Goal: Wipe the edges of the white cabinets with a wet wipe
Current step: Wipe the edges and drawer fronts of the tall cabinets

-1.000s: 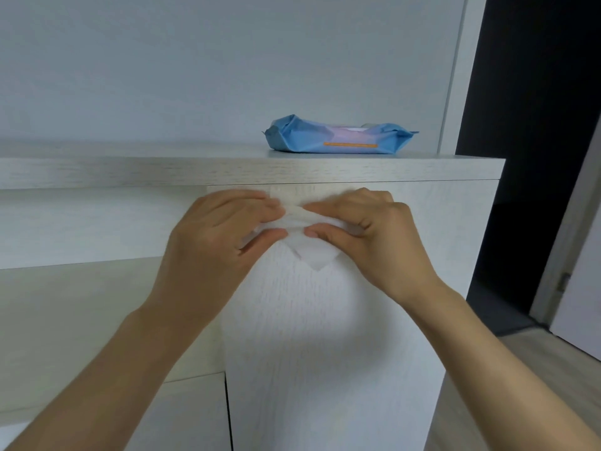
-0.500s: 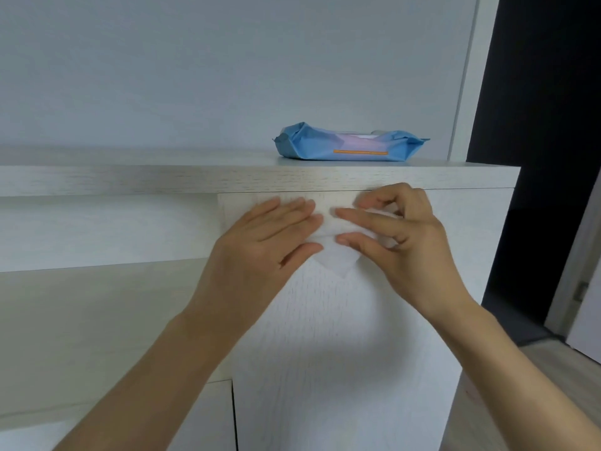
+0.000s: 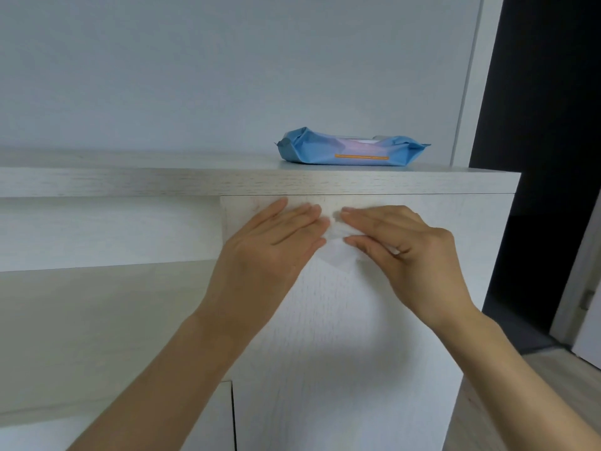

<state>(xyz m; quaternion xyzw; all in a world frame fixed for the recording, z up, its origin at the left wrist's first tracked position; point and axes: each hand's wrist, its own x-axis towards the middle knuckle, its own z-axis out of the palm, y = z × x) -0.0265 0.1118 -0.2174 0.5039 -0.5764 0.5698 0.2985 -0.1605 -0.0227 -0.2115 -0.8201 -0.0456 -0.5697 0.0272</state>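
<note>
Roughly at centre, wet wipe (image 3: 336, 252): lay flat against the front face of the white cabinet (image 3: 357, 320), just below its top slab, mostly covered by both hands, with one corner pointing down between them.
Left hand (image 3: 270, 249): was flat on the cabinet front, fingers spread straight and pressed on the left part of the wipe; its grip pinched nothing.
Right hand (image 3: 403, 252): was flat too, fingers extended toward the left, thumb tucked under against the wipe's lower edge; pressing, not closed around it.
Fingertips: the two hands nearly met over the wipe.
Top slab (image 3: 162, 183): a pale wood-grain edge ran across the view, just above the hands.
Wipe packet (image 3: 353, 151): blue, lay on the cabinet top, far and slightly right of the hands, with a thin orange strip on its near side; any writing was too small to read.
Left side: a recessed shelf (image 3: 97, 297) sat lower, apart from the hands.
Wall (image 3: 227, 66): plain and pale behind.
Right side: a dark doorway (image 3: 546, 125) and pale floor (image 3: 487, 415).
</note>
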